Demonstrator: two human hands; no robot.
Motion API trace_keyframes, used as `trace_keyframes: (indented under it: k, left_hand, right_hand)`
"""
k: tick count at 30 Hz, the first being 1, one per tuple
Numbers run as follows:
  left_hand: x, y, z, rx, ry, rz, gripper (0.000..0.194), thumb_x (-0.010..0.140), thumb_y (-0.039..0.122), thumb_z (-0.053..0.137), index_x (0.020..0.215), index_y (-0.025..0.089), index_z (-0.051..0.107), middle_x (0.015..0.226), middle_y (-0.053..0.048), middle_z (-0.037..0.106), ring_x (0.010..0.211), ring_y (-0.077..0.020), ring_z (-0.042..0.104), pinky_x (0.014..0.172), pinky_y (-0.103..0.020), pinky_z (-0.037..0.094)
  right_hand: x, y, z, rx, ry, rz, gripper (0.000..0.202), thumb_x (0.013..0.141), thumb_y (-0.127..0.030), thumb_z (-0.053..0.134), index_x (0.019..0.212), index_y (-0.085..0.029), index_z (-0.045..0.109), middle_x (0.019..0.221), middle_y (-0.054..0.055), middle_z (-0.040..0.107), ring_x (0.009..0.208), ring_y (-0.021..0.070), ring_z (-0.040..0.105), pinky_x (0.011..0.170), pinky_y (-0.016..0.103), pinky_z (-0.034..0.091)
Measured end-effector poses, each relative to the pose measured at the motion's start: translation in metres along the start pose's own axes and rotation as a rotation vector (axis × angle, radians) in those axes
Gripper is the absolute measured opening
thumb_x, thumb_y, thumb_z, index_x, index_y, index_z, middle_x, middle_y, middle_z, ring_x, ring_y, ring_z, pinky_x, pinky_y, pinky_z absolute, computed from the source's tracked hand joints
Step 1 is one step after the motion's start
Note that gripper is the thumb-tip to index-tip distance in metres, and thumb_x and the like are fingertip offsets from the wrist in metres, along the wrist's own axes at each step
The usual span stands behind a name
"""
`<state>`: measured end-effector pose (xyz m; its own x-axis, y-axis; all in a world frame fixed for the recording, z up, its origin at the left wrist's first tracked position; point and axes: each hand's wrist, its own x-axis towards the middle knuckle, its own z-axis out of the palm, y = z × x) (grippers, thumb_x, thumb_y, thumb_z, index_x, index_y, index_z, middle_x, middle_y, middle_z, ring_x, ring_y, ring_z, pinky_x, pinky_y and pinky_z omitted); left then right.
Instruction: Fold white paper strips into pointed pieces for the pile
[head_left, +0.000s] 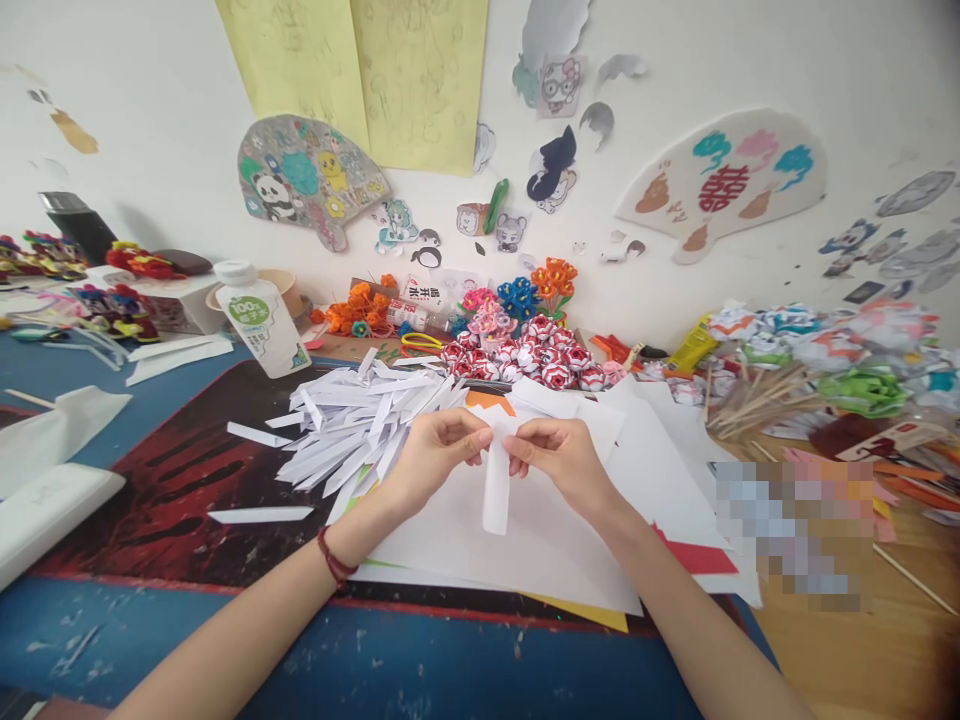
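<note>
Between my two hands a narrow strip of white paper (496, 495) hangs upright over the paper sheets. My left hand (448, 447) pinches its upper left edge with thumb and fingers. On the opposite edge, my right hand (551, 452) is closed in a similar pinch. Beneath lie large white paper sheets (450, 545), with coloured sheets showing at their edges. To the left of my left hand spreads a loose pile of folded white paper strips (352, 425). One single folded strip (260, 515) rests apart on the dark mat.
A white bottle (259, 325) stands behind the pile. Red and white paper flowers (540, 355) crowd the back by the wall. Wooden sticks (761, 400) lie at right, near wrapped flowers (862, 385). A white box-like object (56, 515) sits at left on the blue table (300, 655).
</note>
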<state>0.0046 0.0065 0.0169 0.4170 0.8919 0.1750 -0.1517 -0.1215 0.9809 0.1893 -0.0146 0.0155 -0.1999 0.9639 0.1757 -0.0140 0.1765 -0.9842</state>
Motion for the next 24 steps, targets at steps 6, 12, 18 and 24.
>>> trace_keyframes:
  k: [6,12,18,24]
  left_hand:
    - [-0.001,-0.0031,-0.001,-0.028,-0.041,-0.034,0.022,0.077,0.032,0.07,0.076,0.011,0.065,0.066,-0.001,0.061,0.059,-0.0081,0.053,0.058,-0.021,0.045]
    - [-0.0005,-0.0032,-0.0013,0.005,-0.03,-0.043,0.023,0.077,0.032,0.07,0.074,0.01,0.065,0.065,-0.002,0.062,0.059,-0.0081,0.054,0.058,-0.02,0.045]
    - [-0.0008,-0.0026,-0.0016,0.04,-0.027,-0.041,0.023,0.077,0.033,0.07,0.074,0.01,0.066,0.065,-0.001,0.062,0.058,-0.0076,0.054,0.058,-0.02,0.046]
    - [-0.0021,0.0014,0.0011,0.069,0.014,-0.034,0.023,0.076,0.033,0.07,0.072,0.011,0.065,0.063,-0.001,0.061,0.057,-0.0077,0.054,0.056,-0.019,0.046]
  right_hand:
    - [0.0014,0.0014,-0.0022,0.03,-0.009,0.014,0.021,0.075,-0.031,0.073,0.066,-0.013,0.069,0.056,0.002,0.066,0.049,0.0108,0.06,0.05,0.022,0.05]
    - [0.0025,0.0026,-0.0009,0.036,0.002,0.024,0.022,0.074,-0.032,0.074,0.065,-0.013,0.068,0.054,0.002,0.065,0.047,0.0103,0.058,0.049,0.022,0.05]
    - [0.0016,0.0014,-0.0002,0.035,0.017,0.02,0.024,0.073,-0.035,0.075,0.067,-0.012,0.069,0.055,0.003,0.066,0.047,0.0111,0.059,0.049,0.022,0.05]
    - [-0.0001,0.0014,-0.0002,0.04,0.013,0.01,0.024,0.073,-0.035,0.075,0.068,-0.012,0.07,0.055,0.003,0.066,0.047,0.0109,0.059,0.049,0.022,0.05]
